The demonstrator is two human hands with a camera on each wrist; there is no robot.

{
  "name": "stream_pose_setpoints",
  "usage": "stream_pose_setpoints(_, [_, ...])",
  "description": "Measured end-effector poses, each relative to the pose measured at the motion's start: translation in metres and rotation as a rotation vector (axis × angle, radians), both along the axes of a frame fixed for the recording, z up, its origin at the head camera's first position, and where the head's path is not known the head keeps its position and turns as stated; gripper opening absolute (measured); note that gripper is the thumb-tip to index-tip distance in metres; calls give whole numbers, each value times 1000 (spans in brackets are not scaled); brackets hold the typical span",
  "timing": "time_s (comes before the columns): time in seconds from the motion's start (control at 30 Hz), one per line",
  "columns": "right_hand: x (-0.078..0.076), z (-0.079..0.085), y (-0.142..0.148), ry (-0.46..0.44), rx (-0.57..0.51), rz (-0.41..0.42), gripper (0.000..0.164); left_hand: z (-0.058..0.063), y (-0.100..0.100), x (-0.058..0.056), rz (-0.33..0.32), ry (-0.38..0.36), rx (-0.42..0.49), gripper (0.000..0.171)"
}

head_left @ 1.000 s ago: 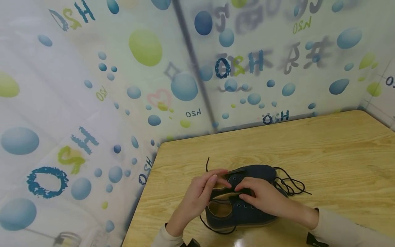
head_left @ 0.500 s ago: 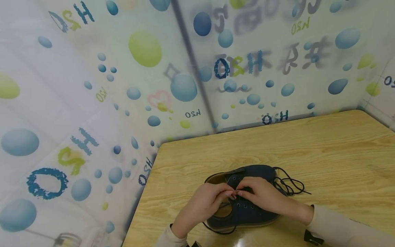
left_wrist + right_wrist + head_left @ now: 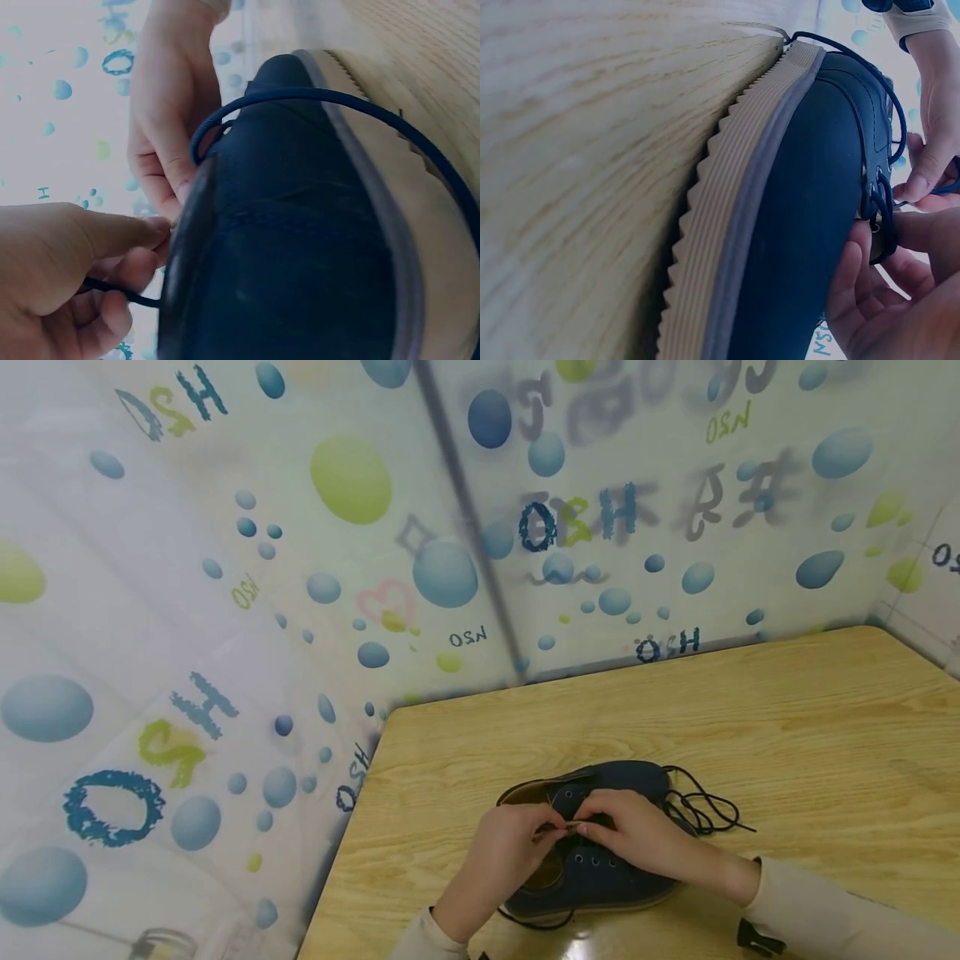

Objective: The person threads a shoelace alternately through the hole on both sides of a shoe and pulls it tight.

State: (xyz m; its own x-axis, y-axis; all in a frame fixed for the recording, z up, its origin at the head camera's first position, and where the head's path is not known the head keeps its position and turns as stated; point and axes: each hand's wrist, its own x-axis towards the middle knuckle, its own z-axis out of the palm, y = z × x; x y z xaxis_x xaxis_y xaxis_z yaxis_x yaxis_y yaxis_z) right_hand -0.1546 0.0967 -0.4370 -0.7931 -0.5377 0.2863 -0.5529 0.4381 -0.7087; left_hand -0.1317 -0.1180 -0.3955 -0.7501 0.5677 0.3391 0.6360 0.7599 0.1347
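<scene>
Two dark navy lace-up shoes lie side by side in the head view, toes to the right: a near shoe (image 3: 630,887) and a far shoe (image 3: 632,777). My left hand (image 3: 506,847) pinches a dark shoelace (image 3: 124,291) at the near shoe's opening; the lace runs through its curled fingers in the left wrist view. Thumb and fingers of my right hand (image 3: 637,835) grip the tongue (image 3: 885,238) of the near shoe, beside the eyelets. The fingertips of both hands almost meet there. What exactly lies between them is partly hidden.
Loose black laces (image 3: 712,806) trail past the toes of the shoes. Another lace (image 3: 536,925) loops by the near shoe's heel. The shoes stand on a wooden table (image 3: 787,718), with a patterned curtain (image 3: 442,635) behind and to the left.
My left hand has come down from above the far shoe to the near shoe's tongue and now pinches the lace beside my right fingertips. The right hand stays nearly in place.
</scene>
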Motion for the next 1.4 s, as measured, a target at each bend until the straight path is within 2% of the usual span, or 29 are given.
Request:
stream_pose_setpoints(0.2, [-1,-1,0,-5,2,-10,7,-2,3,1,-1,160,-58,7])
stream_pose_setpoints(0.3, [-2,-2,-1,-8,-3,-12,6,-5,4,2,0,206,-70,9])
stream_pose_setpoints(0.43, [-2,-3,-1,-14,-13,-9,7,-9,6,2,-2,221,-74,12])
stream_pose_setpoints(0.6, [-2,-4,0,-25,-28,-5,8,-13,9,2,-22,148,-106,8])
stream_pose_setpoints(0.7, [-1,-6,0,-25,-51,5,9,-15,11,3,-9,120,-101,9])
stream_pose_setpoints(0.87, [0,-10,0,-19,-97,36,14,-18,12,1,103,76,-45,22])
stream_pose_setpoints(1.0, [-1,-13,1,-24,-107,46,16,-20,12,-2,176,59,-79,21])
stream_pose_setpoints(1.07, [-1,-13,2,-27,-108,50,17,-20,11,-3,175,63,-113,20])
stream_pose_setpoints(1.17, [-1,-14,2,-17,-105,59,17,-19,12,-4,135,22,-104,18])
stream_pose_setpoints(1.3, [1,-13,2,13,-77,53,16,-18,11,-5,95,-92,0,14])
stream_pose_setpoints(1.4, [2,-12,2,33,-58,41,14,-17,11,-6,90,-174,84,13])
